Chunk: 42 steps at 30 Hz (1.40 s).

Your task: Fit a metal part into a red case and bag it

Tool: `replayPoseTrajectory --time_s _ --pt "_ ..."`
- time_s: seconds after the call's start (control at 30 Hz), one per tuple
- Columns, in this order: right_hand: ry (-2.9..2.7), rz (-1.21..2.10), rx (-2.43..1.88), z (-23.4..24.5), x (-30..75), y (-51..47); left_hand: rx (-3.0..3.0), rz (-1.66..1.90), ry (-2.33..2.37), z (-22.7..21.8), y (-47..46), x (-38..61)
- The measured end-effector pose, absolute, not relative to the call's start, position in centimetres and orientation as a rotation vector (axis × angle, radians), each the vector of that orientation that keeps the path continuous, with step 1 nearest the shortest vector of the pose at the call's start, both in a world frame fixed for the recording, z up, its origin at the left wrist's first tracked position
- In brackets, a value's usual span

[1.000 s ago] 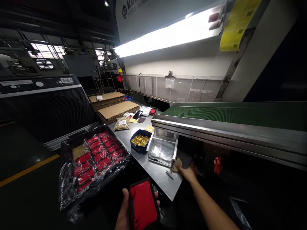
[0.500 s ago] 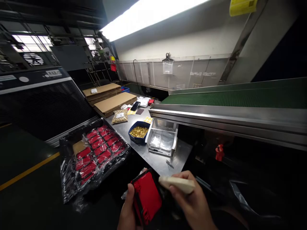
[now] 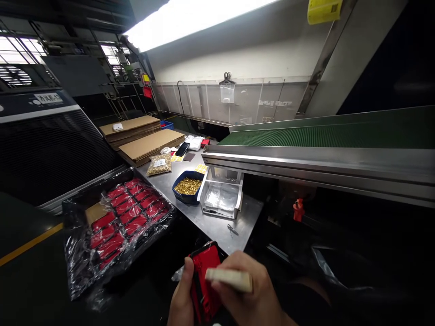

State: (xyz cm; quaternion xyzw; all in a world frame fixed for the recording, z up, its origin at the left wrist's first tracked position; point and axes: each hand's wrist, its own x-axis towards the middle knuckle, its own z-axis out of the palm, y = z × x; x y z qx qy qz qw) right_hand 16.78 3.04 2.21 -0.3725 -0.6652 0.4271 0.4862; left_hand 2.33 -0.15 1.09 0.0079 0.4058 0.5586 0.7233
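working in a dim workshop, under a bright lamp (image 3: 200,22), near a scuffed metal table (image 3: 217,230) with a blue tub (image 3: 185,198) on it, and below a green conveyor belt (image 3: 306,136). clasping a red case (image 3: 210,260) in the left hand (image 3: 181,296), just off the table's near end, red face up, long axis running roughly away from the body. pinching a pale pad (image 3: 229,278) in the right hand (image 3: 258,294), over that face, long axis crosswise, tip pointing left (touching or not, cannot tell).
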Motion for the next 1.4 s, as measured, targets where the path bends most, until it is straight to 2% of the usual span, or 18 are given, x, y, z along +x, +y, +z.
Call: replayPoseTrajectory --time_s 0.47,0.7,0.87,0.97,1.23,1.3,1.4 --pt "-1.647 1.091 -0.887 1.3 16.4 3.7 0.034 1.226 1.044 0.1 0.0 1.8" --pt "-1.503 1.101 -0.941 2.2 18.3 4.1 0.002 1.158 0.852 2.7 0.0 2.0" --pt "-1.733 1.072 -0.743 4.3 18.5 3.0 0.028 1.085 0.776 4.0 0.0 2.4" --pt "-1.800 0.982 -0.792 4.9 18.3 3.4 0.018 1.073 0.772 3.4 0.0 2.4" --pt "-1.880 1.102 -0.746 4.8 17.9 3.1 -0.019 1.051 0.824 2.5 0.0 2.1" --pt "-1.715 1.172 -0.826 3.8 18.8 3.9 -0.002 1.077 0.798 2.8 0.1 2.0" --pt "-1.299 1.004 -1.316 0.0 20.9 7.4 -0.014 1.099 0.753 3.2 0.1 1.7"
